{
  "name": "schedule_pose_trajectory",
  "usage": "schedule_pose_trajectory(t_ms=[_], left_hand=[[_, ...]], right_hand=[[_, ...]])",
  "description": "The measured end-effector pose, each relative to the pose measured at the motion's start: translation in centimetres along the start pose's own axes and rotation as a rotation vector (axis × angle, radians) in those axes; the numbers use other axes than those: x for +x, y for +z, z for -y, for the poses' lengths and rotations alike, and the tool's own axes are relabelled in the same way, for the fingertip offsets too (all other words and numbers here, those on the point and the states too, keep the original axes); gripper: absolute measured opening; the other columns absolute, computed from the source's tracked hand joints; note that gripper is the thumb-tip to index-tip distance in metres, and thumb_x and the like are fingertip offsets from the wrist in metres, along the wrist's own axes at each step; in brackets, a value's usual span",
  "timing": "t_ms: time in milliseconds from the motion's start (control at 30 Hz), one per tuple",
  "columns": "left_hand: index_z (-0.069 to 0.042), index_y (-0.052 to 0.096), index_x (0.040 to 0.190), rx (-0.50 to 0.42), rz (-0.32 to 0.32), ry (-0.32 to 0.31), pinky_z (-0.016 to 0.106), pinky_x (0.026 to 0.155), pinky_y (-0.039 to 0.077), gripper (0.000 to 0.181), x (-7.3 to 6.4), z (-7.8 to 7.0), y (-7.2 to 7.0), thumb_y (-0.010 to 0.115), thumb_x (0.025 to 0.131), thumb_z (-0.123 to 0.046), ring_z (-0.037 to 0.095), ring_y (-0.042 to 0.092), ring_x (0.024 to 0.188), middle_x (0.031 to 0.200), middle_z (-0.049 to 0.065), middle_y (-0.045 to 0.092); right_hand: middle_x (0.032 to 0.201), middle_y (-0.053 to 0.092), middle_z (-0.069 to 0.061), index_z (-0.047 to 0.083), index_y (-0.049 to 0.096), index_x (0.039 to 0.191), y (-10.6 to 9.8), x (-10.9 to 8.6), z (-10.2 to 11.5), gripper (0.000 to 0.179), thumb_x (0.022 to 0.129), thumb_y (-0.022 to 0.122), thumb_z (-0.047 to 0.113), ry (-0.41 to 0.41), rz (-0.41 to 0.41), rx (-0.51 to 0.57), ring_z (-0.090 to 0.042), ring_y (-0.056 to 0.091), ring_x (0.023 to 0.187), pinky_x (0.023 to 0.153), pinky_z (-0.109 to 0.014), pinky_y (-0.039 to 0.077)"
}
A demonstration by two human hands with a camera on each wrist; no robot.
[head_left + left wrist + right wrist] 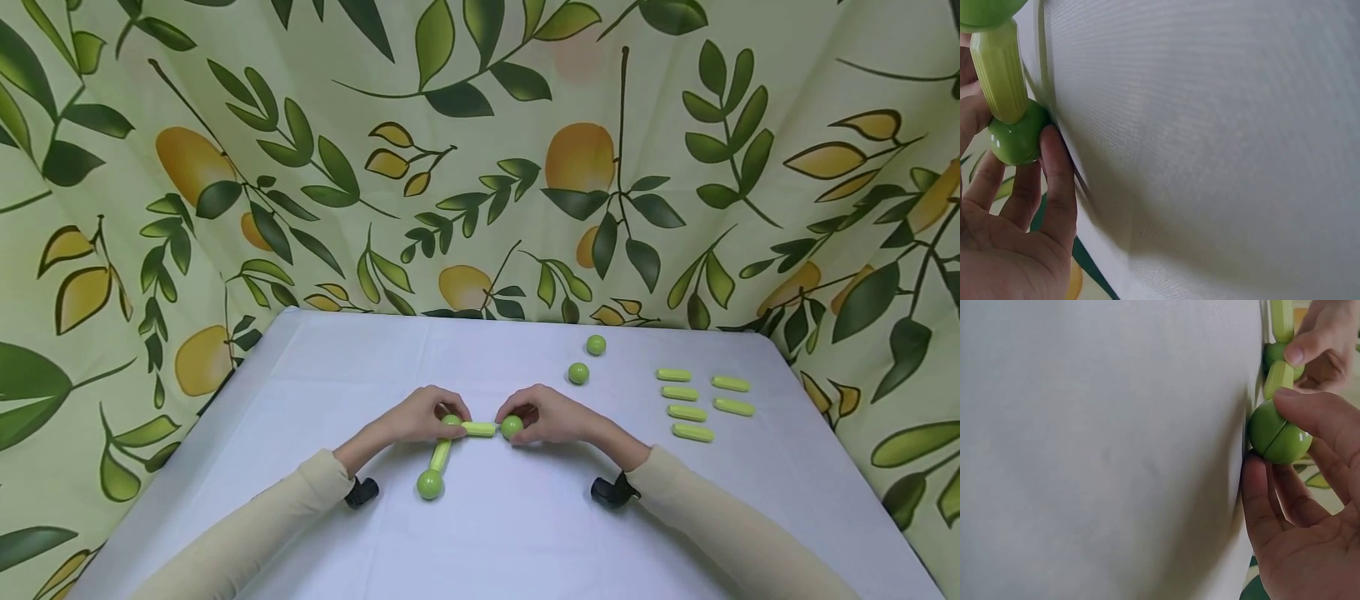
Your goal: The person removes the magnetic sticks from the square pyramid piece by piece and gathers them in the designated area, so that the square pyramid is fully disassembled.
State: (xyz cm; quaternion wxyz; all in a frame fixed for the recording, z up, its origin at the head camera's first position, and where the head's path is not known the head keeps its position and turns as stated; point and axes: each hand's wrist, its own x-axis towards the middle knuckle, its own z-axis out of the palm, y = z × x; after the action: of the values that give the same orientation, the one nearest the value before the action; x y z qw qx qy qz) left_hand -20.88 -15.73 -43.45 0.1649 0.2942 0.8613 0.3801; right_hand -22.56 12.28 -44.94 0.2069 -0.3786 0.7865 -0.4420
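Note:
My left hand [423, 414] grips a glossy green ball [1019, 134] at the corner where two ribbed light-green rods meet. One rod [440, 456] runs toward me to another green ball [429, 484] lying on the table. The other rod [480, 429] points right, toward my right hand [558, 417]. Thumb and fingers of that hand pinch a green ball [1280, 432] with a seam across it, right at the rod's free end. In the right wrist view, the left thumb presses on the corner ball [1275, 356].
Two loose green balls [578, 373] lie farther back on the white-covered table [337, 358]. Several light-green rods [686, 412] are spread in two columns at the right. A leaf-and-fruit patterned curtain [465, 208] hangs behind the table.

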Motion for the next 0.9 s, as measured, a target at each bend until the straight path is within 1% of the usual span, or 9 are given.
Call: schedule_pose_trajectory(t_ms=[200,300,433,600,700,800,833,900], left_hand=[[-0.011,0.075,0.098,-0.005,0.0,0.004,0.034,0.085,0.052,0.008,-0.1,0.2,-0.1,0.077,0.091,-0.009,0.012,0.061,0.09,0.095,-0.008,0.069],[-0.012,0.075,0.098,-0.004,0.002,0.001,0.033,0.085,0.052,0.008,-0.1,0.2,0.0,0.077,0.092,-0.009,0.012,0.061,0.09,0.095,-0.009,0.068],[-0.013,0.074,0.099,0.0,0.004,0.001,0.032,0.085,0.051,0.008,-0.1,0.3,0.0,0.077,0.092,-0.009,0.012,0.06,0.09,0.095,-0.01,0.068],[-0.013,0.074,0.099,0.001,0.007,0.005,0.032,0.084,0.051,0.009,0.0,0.4,0.0,0.076,0.092,-0.009,0.012,0.06,0.089,0.095,-0.01,0.067],[-0.012,0.074,0.099,0.001,0.008,0.015,0.033,0.084,0.051,0.008,0.0,0.5,0.0,0.076,0.092,-0.009,0.012,0.06,0.089,0.095,-0.01,0.067],[-0.013,0.074,0.099,-0.005,0.009,0.015,0.032,0.085,0.051,0.008,0.0,0.6,0.0,0.076,0.092,-0.01,0.012,0.06,0.09,0.095,-0.01,0.068],[-0.013,0.074,0.099,-0.006,0.01,0.015,0.033,0.085,0.051,0.008,0.0,0.6,0.0,0.076,0.092,-0.01,0.012,0.06,0.09,0.095,-0.01,0.068],[-0.013,0.074,0.099,-0.012,0.01,0.02,0.033,0.085,0.051,0.008,0.0,0.6,0.0,0.076,0.092,-0.01,0.013,0.061,0.091,0.096,-0.009,0.068]], right_hand=[[0.11,0.069,-0.008,0.001,0.072,0.11,-1.4,-1.8,-0.5,0.028,0.084,0.082,-0.001,-0.002,-0.04,0.024,-0.018,0.066,0.096,0.085,-0.031,0.057],[0.11,0.069,-0.007,0.001,0.072,0.109,-2.4,-3.1,-0.8,0.029,0.083,0.084,0.001,0.011,-0.072,0.019,-0.019,0.066,0.096,0.084,-0.031,0.057],[0.109,0.068,-0.006,0.001,0.072,0.109,-3.7,-4.9,-1.5,0.03,0.082,0.085,0.002,0.042,-0.124,0.012,-0.021,0.066,0.096,0.084,-0.031,0.057],[0.11,0.066,-0.013,-0.002,0.07,0.109,-5.6,-7.3,-2.4,0.031,0.082,0.084,0.0,0.08,-0.188,0.039,-0.027,0.067,0.099,0.085,-0.031,0.057],[0.111,0.067,-0.015,-0.002,0.069,0.109,-6.9,-8.6,-2.9,0.03,0.082,0.084,0.001,0.109,-0.231,0.021,-0.028,0.067,0.1,0.085,-0.03,0.056],[0.111,0.067,-0.014,0.0,0.07,0.108,-8.2,-9.5,-3.5,0.029,0.083,0.084,0.002,0.132,-0.281,-0.01,-0.028,0.067,0.101,0.086,-0.029,0.056],[0.112,0.067,-0.014,0.001,0.07,0.108,-8.6,-9.7,-3.7,0.029,0.083,0.085,0.003,0.146,-0.296,-0.012,-0.028,0.067,0.102,0.086,-0.029,0.055],[0.112,0.067,-0.014,0.002,0.071,0.108,-9.2,-10.0,-4.0,0.028,0.083,0.084,0.004,0.147,-0.32,-0.01,-0.029,0.068,0.103,0.087,-0.029,0.055]])
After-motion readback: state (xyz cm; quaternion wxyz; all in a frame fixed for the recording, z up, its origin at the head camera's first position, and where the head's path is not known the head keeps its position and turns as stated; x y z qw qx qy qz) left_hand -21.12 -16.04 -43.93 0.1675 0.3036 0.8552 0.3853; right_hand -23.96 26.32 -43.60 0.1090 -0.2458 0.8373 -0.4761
